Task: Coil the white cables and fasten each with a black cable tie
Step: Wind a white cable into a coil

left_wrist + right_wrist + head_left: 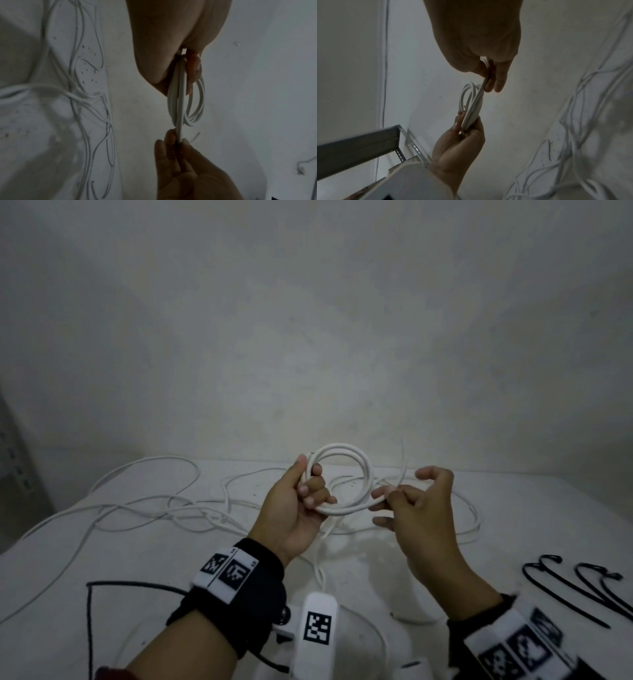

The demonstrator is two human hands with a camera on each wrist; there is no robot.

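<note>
Held above the middle of the bench [102,570] between both hands: a white coil [342,474] of a few loops; left hand [294,508] curled round the coil's left side, thumb on top, fingers through the ring; right hand [418,515] pinching the strand leaving the coil's lower right, between thumb and fingers, remaining fingers loosely spread; seen edge-on from both wrist views, coil [187,102] [471,102] stretched between the two grips; loose white cables [164,505] sprawled over the far left and centre of the bench, untied; black ties [582,587] lying near the right edge, apart from the coil.
</note>
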